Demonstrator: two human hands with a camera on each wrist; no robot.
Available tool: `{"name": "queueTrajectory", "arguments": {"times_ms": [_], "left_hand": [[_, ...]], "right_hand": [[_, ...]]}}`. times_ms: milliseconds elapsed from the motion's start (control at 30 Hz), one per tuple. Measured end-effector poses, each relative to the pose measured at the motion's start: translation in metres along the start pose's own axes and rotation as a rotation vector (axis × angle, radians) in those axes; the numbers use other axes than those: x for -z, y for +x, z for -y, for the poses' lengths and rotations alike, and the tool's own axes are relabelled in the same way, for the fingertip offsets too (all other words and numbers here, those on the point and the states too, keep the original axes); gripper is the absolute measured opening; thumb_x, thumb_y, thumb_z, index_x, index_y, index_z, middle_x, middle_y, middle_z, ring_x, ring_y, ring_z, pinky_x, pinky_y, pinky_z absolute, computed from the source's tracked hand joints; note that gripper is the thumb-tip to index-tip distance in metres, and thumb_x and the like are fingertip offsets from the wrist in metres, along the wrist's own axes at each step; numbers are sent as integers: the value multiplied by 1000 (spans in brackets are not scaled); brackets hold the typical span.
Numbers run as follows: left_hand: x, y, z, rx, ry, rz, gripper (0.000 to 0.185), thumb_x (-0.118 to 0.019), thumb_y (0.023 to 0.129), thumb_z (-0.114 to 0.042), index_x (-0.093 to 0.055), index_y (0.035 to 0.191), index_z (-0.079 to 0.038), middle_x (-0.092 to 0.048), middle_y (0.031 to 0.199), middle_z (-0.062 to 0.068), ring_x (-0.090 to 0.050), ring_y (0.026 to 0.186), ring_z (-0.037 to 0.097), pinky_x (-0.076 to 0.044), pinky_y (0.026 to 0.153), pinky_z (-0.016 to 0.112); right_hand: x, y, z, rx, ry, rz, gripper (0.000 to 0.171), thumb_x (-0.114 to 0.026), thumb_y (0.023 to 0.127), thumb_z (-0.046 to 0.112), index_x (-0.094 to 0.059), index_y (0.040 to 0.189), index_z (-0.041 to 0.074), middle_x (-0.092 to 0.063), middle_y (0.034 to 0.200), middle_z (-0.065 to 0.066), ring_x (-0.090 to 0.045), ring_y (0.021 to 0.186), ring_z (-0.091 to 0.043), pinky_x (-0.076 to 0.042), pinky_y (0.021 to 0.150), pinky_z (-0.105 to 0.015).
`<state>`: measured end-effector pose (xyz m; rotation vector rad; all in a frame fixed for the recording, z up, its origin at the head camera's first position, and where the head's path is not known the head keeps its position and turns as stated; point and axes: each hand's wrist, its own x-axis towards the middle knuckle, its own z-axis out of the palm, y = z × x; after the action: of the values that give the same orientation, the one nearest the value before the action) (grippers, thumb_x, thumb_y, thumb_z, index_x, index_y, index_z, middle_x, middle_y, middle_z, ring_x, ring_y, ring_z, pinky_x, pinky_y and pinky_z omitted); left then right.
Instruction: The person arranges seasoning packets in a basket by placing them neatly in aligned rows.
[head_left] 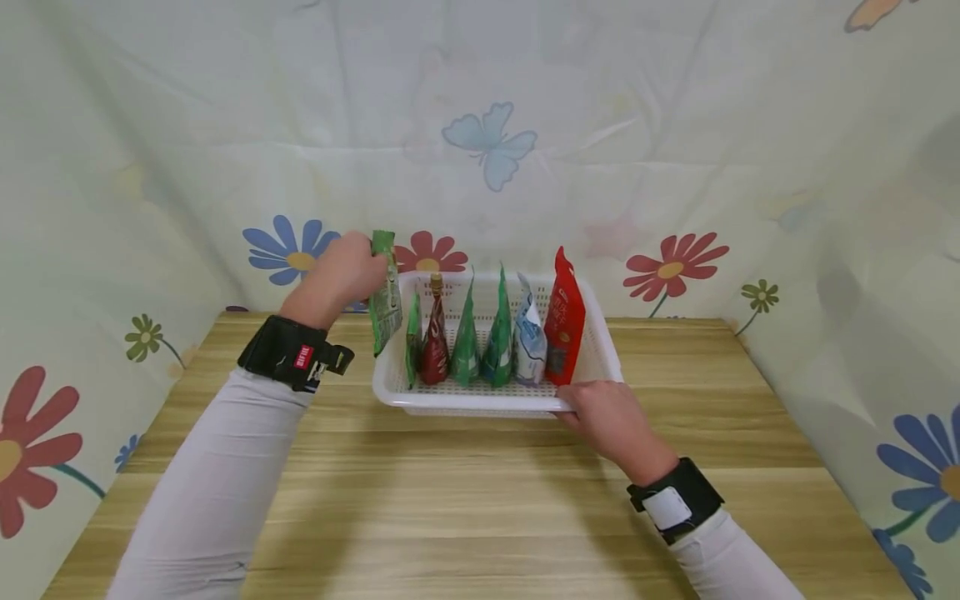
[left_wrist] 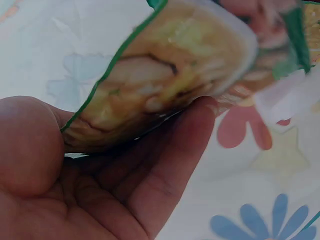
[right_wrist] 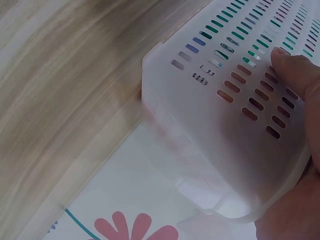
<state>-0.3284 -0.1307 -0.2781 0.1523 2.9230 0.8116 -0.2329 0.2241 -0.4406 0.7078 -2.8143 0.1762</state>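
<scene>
My left hand [head_left: 341, 275] pinches a green snack packet [head_left: 386, 304] upright over the left end of a white plastic basket [head_left: 480, 403]. In the left wrist view, the packet's food picture [left_wrist: 165, 75] lies between thumb and fingers. At the basket's front right corner my right hand [head_left: 609, 419] grips the rim, with the thumb [right_wrist: 287, 62] against the slotted wall. Inside the basket stand a thin green packet [head_left: 412, 342], a red bottle-shaped item [head_left: 435, 346], two green packets [head_left: 466, 350], a blue-and-white packet [head_left: 529, 346] and a red packet [head_left: 564, 321].
The basket is over the back part of a wood-grain table [head_left: 480, 508]; whether its base touches the table cannot be told. Behind the table and at both sides hangs a pale curtain [head_left: 480, 225] printed with flowers and butterflies.
</scene>
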Motion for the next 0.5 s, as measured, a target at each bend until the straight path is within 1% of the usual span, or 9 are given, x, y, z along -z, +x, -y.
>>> {"name": "queueTrajectory", "arguments": {"times_ms": [67,167,300,433,500], "left_hand": [[-2,7,2,4,-28,18,33,-34,104,-20,-49,78,-8,-59,84,15,-61,75,29,-45,69,36],[-6,14,3,-1,-38,36,33,-34,105,-21,-48,78,-9,-59,82,14,-62,75,29,-44,71,37],[-15,22,3,1,-45,26,31,-36,104,-20,-47,76,-9,-56,75,11,-58,68,26,-44,65,35],[-24,29,6,8,-73,30,25,-40,101,-16,-50,80,-7,-58,80,11,-60,66,22,-47,61,31],[-29,32,8,9,-67,40,23,-42,99,-15,-51,79,-7,-58,79,11,-60,64,21,-47,59,30]], "right_hand": [[0,0,0,8,-4,-10,26,-87,82,31,-78,98,13,-74,78,-1,-58,63,-13,-46,59,-27],[0,0,-1,13,-8,-18,25,-87,82,31,-78,97,13,-74,78,-1,-58,62,-13,-46,58,-26],[0,-1,0,12,-10,-19,26,-88,81,31,-78,98,13,-75,79,-2,-59,62,-13,-47,59,-27],[1,-1,1,8,-15,-15,26,-88,81,31,-78,97,13,-74,78,-1,-58,62,-13,-46,58,-26],[1,-1,1,5,-23,-13,25,-87,82,32,-78,96,13,-73,77,-1,-57,62,-13,-44,57,-26]]}}
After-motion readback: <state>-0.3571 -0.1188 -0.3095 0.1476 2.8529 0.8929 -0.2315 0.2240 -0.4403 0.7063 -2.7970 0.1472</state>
